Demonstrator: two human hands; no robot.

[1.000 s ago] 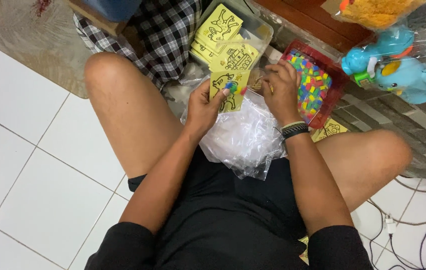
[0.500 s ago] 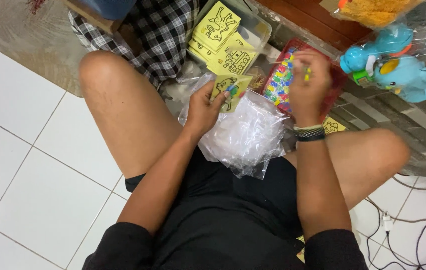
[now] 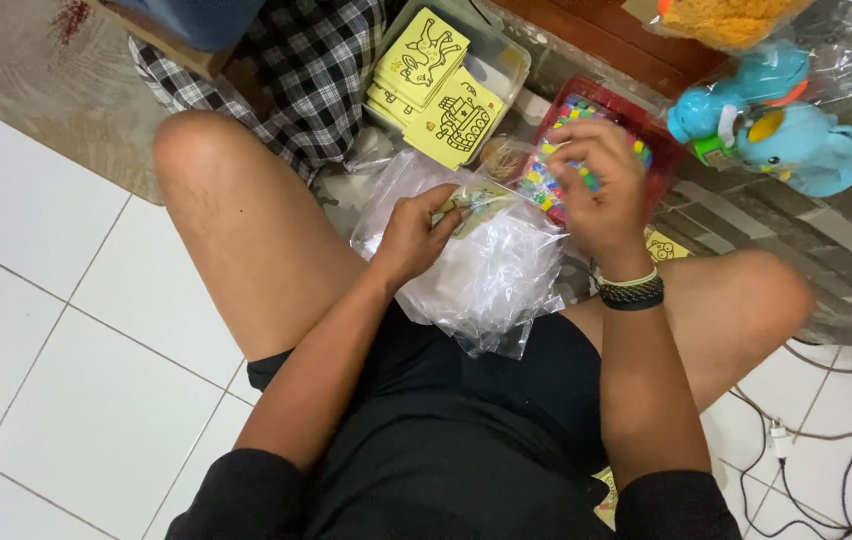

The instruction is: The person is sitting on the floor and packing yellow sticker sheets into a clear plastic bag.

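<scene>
I sit cross-legged on the floor. My left hand (image 3: 416,232) pinches a small yellow picture card in a clear sleeve (image 3: 483,198) over a pile of clear plastic bags (image 3: 486,275) in my lap. My right hand (image 3: 601,190) hovers, fingers curled and blurred, above a red tray of small colourful pieces (image 3: 564,165). I cannot make out whether anything is between its fingers. A dark band sits on my right wrist.
A clear box holds a stack of yellow picture cards (image 3: 436,85) ahead of my left knee. Checked cloth (image 3: 316,70) lies beside it. Blue plastic-wrapped toys (image 3: 776,125) sit at the right. Another yellow card (image 3: 664,245) lies by my right knee. Cables (image 3: 836,440) trail on white tiles.
My right hand went from the card out to the red tray and has come slightly back toward me. My left hand stays on the sleeved card.
</scene>
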